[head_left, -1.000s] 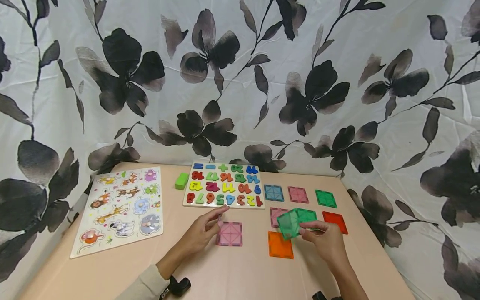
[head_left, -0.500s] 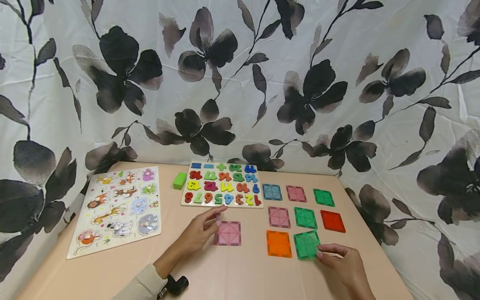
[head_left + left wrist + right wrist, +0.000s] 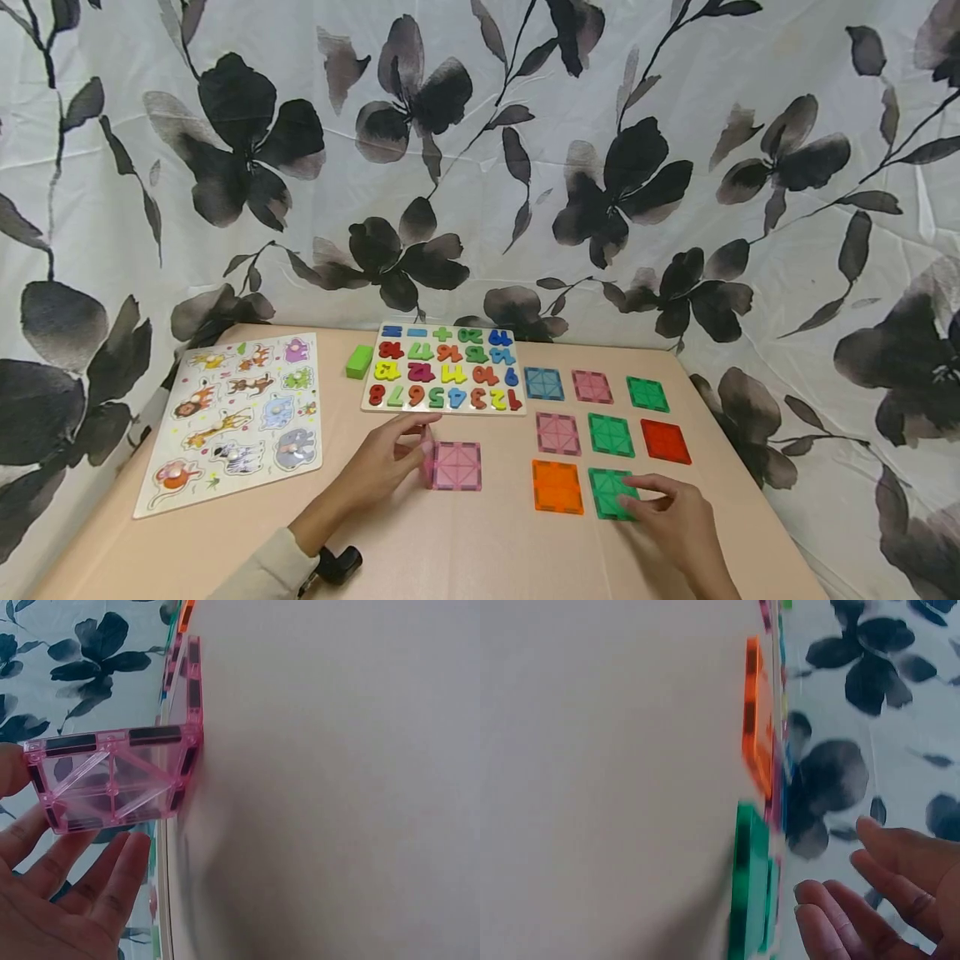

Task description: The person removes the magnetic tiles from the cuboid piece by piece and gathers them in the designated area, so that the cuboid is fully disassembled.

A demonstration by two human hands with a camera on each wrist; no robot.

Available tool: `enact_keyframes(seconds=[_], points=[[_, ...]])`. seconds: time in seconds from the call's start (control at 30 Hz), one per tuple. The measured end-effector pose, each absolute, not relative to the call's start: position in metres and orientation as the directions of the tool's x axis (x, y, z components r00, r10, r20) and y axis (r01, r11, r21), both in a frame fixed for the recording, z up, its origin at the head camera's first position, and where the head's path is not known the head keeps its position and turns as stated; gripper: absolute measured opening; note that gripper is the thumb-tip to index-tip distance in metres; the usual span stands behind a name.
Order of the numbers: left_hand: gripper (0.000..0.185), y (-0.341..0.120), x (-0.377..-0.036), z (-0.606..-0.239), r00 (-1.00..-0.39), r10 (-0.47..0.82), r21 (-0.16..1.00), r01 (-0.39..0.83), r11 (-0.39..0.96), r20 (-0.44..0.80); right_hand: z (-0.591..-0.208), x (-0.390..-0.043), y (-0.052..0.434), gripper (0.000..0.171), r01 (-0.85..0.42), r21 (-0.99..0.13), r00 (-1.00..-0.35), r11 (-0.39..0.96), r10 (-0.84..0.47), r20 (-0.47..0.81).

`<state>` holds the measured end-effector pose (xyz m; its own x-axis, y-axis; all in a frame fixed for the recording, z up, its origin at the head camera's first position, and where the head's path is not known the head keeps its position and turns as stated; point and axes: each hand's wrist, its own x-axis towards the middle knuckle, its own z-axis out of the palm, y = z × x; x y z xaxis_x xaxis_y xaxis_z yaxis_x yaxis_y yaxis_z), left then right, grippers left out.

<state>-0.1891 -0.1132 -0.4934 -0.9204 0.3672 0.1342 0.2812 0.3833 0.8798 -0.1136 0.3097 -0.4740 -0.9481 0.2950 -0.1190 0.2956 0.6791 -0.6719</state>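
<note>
While the left hand (image 3: pixel 390 462) tilts the pink tile (image 3: pixel 454 466), bare table (image 3: pixel 465 542) surrounds it.

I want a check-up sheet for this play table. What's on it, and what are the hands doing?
Surface: tan table, flat.
Job's things: pink magnetic tile with a second pink tile stood on edge beside it; green tile flat beside orange tile.
Clutter: number puzzle, animal puzzle, green block, six more tiles.
Grippers: left hand pinches the upright pink tile; right hand rests fingers on the green tile.
Cables: nothing seen.
Surroundings: floral curtain.
</note>
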Motion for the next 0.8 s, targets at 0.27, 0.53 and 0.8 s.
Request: enact_keyframes(seconds=[0.27,0.53,0.8], points=[[0.040,-0.125,-0.189,-0.491,-0.912,0.378,0.850,0.323,0.417,0.162,-0.477,-0.146,0.238,0.040,0.080,-0.746,-0.997,0.661,0.047,-0.065],[0.079,-0.137,-0.191,-0.487,-0.891,0.425,0.670,0.415,0.615,0.162,-0.481,-0.179,0.174,0.050,-0.146,-0.684,-0.968,0.715,-0.246,-0.051],[0.089,-0.140,-0.195,-0.484,-0.858,0.480,0.347,0.514,0.784,0.186,-0.490,-0.198,0.140,0.060,-0.313,-0.564,-0.911,0.764,-0.409,-0.049]])
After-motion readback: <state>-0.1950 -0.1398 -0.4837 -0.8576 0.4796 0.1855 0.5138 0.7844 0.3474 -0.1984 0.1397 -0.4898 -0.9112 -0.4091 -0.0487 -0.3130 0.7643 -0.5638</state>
